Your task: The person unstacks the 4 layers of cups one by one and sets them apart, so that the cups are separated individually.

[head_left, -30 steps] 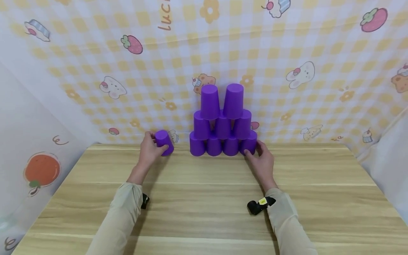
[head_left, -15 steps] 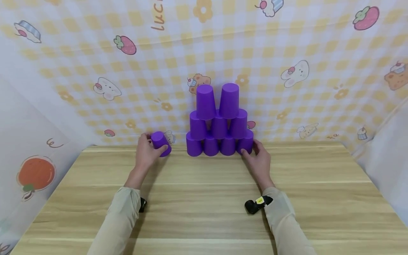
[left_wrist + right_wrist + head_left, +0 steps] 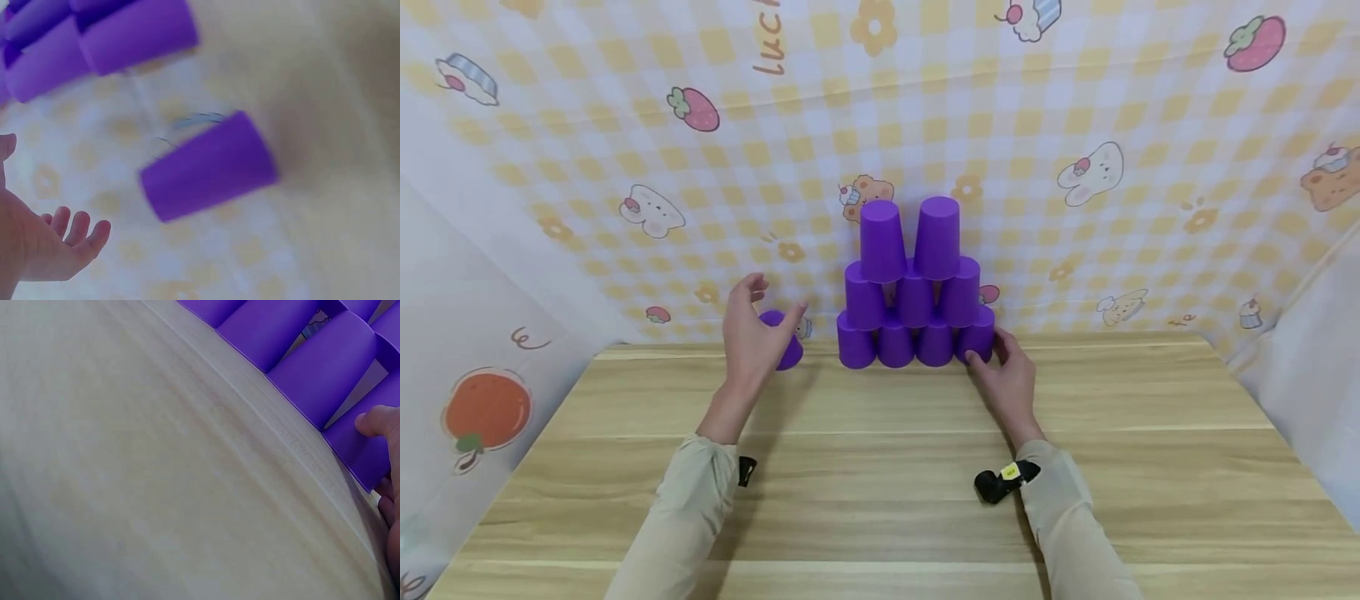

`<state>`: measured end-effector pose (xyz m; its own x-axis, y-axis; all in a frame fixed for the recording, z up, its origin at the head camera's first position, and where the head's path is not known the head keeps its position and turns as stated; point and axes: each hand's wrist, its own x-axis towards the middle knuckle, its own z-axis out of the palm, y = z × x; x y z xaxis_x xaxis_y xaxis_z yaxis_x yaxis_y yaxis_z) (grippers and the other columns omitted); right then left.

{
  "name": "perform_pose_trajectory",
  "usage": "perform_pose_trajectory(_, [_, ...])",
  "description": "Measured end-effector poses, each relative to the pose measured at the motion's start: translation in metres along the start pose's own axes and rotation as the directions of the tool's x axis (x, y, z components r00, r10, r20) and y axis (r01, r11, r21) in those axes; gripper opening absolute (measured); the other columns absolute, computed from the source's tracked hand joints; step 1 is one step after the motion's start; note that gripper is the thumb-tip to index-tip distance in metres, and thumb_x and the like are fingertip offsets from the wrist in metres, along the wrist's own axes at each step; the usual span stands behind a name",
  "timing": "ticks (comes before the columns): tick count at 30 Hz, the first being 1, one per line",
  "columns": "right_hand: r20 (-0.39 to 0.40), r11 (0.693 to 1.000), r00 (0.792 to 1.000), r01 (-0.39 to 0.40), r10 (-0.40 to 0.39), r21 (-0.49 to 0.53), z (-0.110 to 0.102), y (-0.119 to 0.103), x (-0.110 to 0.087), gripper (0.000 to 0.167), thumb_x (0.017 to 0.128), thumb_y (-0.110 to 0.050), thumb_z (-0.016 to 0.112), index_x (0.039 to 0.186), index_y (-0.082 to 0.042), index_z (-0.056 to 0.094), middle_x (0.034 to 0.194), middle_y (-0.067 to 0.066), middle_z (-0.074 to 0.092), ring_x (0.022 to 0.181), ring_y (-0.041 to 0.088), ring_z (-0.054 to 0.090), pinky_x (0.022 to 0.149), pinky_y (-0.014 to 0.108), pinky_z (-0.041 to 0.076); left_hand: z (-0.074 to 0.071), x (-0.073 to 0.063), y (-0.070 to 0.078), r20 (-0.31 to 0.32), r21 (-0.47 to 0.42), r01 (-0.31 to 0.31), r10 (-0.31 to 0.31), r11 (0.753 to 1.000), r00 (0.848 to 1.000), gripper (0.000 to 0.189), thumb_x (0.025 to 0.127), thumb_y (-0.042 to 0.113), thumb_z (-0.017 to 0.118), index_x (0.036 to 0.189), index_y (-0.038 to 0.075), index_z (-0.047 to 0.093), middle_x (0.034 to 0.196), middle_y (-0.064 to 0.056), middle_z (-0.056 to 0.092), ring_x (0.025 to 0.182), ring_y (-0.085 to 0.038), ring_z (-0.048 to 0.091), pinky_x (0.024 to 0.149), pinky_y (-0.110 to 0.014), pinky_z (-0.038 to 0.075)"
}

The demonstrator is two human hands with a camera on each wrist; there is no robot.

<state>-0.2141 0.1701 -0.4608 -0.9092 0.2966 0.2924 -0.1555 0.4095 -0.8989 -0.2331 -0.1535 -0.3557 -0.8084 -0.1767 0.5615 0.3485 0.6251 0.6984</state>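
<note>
Upside-down purple cups stand stacked in tiers as a pyramid (image 3: 913,304), with two cups side by side on top. A lone purple cup (image 3: 209,169) stands upside down on the table to the left of it. My left hand (image 3: 751,337) is raised just above and in front of that cup, fingers spread and holding nothing; in the head view it partly hides the cup. With thumb and fingers, my right hand (image 3: 1009,379) grips the rightmost bottom cup (image 3: 359,440) of the pyramid; most of that hand lies outside the right wrist view.
The pyramid stands near the back edge of the wooden table (image 3: 880,483), close to a yellow-checked cloth backdrop (image 3: 1000,108). White printed cloth hangs at both sides. A black wrist camera (image 3: 997,486) sits by the right sleeve.
My left hand has let go of the lone cup and risen above it. My right hand still holds the bottom right cup. The head view has shifted slightly.
</note>
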Motion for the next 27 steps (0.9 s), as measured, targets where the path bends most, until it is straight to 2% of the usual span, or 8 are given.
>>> perform_pose_trajectory(6, [-0.015, 1.0, 1.0, 0.009, -0.009, 0.001, 0.0, 0.001, 0.001, 0.056, 0.08, -0.013, 0.072, 0.129, 0.002, 0.05, 0.125, 0.022, 0.054, 0.116, 0.031, 0.052, 0.098, 0.033, 0.041, 0.008, 0.014, 0.037, 0.028, -0.08, -0.091, 0.094, 0.993, 0.995, 0.064, 0.078, 0.029, 0.074, 0.128, 0.001, 0.045, 0.119, -0.013, 0.052, 0.108, -0.029, 0.051, 0.085, -0.045, 0.044])
perform_pose_trajectory(12, [-0.007, 1.0, 1.0, 0.009, -0.009, 0.0, 0.002, 0.002, 0.0, 0.056, 0.08, -0.012, 0.072, 0.129, 0.003, 0.049, 0.126, 0.022, 0.053, 0.117, 0.03, 0.051, 0.099, 0.032, 0.041, 0.019, 0.024, 0.065, 0.058, -0.126, -0.099, 0.107, 0.987, 0.993, 0.063, 0.079, 0.032, 0.073, 0.128, 0.003, 0.046, 0.122, -0.011, 0.051, 0.106, -0.024, 0.051, 0.089, -0.04, 0.042])
perform_pose_trajectory(21, [-0.006, 1.0, 1.0, 0.014, -0.014, 0.007, 0.008, 0.001, -0.002, 0.056, 0.08, -0.015, 0.072, 0.128, 0.003, 0.05, 0.124, 0.022, 0.054, 0.116, 0.03, 0.052, 0.098, 0.032, 0.042, 0.035, 0.029, 0.081, 0.079, -0.18, -0.12, 0.136, 0.976, 0.988, 0.063, 0.08, 0.03, 0.072, 0.129, 0.003, 0.044, 0.123, -0.011, 0.049, 0.107, -0.025, 0.05, 0.089, -0.038, 0.042])
perform_pose_trajectory(27, [-0.009, 1.0, 1.0, -0.001, 0.001, 0.0, 0.004, 0.003, 0.0, 0.056, 0.08, -0.013, 0.071, 0.129, 0.002, 0.049, 0.126, 0.022, 0.053, 0.118, 0.03, 0.051, 0.099, 0.033, 0.041, 0.046, 0.033, 0.084, 0.095, -0.207, -0.09, 0.112, 0.974, 0.989, 0.064, 0.08, 0.027, 0.072, 0.13, 0.002, 0.042, 0.123, -0.012, 0.048, 0.107, -0.025, 0.05, 0.087, -0.038, 0.043])
